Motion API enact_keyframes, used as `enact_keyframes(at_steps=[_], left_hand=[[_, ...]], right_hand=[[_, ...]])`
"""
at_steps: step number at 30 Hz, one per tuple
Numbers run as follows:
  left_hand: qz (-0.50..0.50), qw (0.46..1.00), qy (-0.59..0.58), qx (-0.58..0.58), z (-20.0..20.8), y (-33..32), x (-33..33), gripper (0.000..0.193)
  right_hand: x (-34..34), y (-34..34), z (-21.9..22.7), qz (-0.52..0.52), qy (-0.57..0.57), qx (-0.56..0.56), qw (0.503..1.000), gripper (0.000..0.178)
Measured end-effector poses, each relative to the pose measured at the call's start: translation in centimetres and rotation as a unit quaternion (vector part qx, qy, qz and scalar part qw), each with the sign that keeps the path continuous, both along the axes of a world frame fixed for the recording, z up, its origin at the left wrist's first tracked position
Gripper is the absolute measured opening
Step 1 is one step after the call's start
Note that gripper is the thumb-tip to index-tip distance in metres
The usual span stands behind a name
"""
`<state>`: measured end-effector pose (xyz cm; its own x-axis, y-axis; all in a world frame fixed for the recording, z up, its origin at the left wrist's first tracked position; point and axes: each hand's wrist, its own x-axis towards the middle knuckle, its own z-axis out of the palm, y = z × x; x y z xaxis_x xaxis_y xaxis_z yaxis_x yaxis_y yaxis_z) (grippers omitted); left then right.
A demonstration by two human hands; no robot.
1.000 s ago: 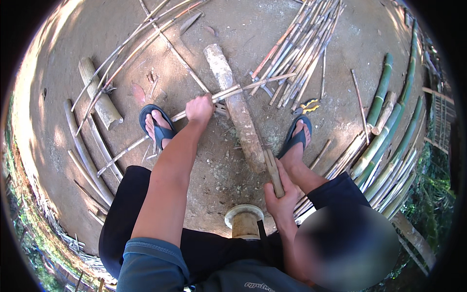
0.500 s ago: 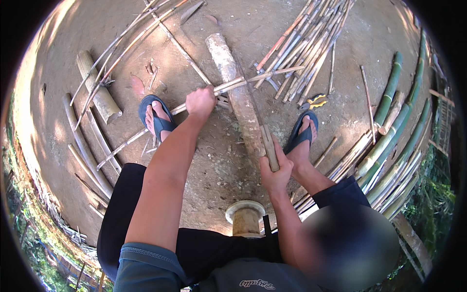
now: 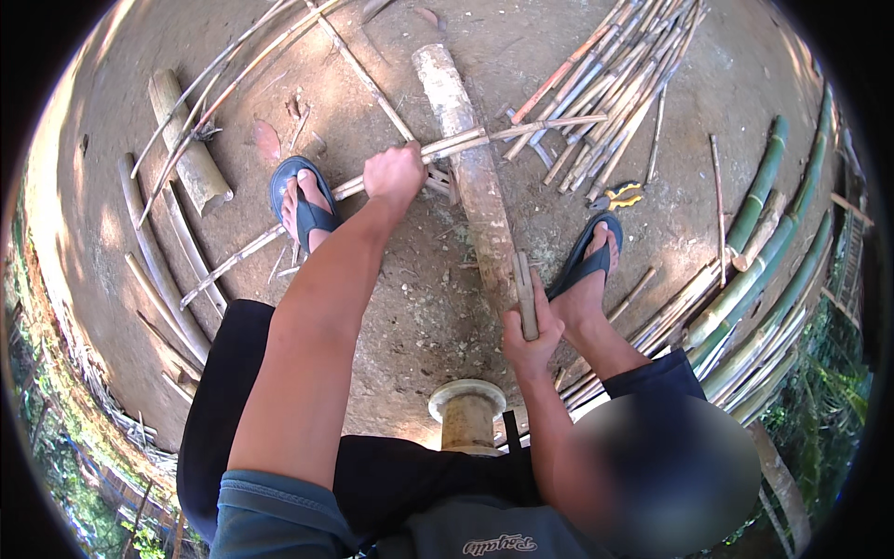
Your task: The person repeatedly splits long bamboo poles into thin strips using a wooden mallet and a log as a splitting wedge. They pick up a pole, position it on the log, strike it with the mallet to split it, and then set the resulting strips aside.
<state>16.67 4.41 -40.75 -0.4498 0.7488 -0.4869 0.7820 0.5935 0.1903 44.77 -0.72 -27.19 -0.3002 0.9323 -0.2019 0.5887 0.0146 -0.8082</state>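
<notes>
My left hand (image 3: 395, 173) is closed around a thin bamboo stick (image 3: 453, 145) laid across a thick log (image 3: 459, 116). The stick reaches past the log on both sides. My right hand (image 3: 533, 340) grips the light wooden handle of a bladed tool (image 3: 525, 296) beside the log's near end. Its narrow blade hardly shows now, so I cannot tell a machete from a saw. Short bamboo pieces (image 3: 440, 182) lie under the stick, against the log's left side.
Thin bamboo sticks (image 3: 626, 84) lie heaped at the far right, with yellow-and-black pliers (image 3: 616, 197) nearer me. Green bamboo poles (image 3: 759, 182) line the right side. A split bamboo length (image 3: 191, 140) lies left. My sandalled feet flank the log; a round stump-like post (image 3: 467, 415) stands near me.
The whole view has shifted a little. My right hand has drawn the tool slightly toward me along the log, and its long dark blade shows far less. My left hand keeps its hold on the stick.
</notes>
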Motion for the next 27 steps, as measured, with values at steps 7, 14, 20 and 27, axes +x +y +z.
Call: enact_keyframes(at_steps=[7,14,20,27], left_hand=[[-0.005,1.000,0.002,0.002,-0.5,-0.5,-0.6,0.023],[-0.005,1.000,0.004,0.003,-0.3,0.5,-0.9,0.024],[0.004,1.000,-0.003,0.004,-0.4,-0.3,-0.9,0.025],[-0.007,0.997,0.012,0.077,0.1,0.3,-0.3,0.024]], right_hand=[[3.5,-2.3,6.2,0.027,-0.048,0.023,0.998,0.059],[-0.8,2.5,0.8,-0.005,-0.020,-0.031,0.999,0.057],[3.0,-0.6,5.1,0.024,-0.048,0.017,0.998,0.059],[-2.1,2.9,2.8,-0.003,-0.023,-0.051,0.998,0.059]])
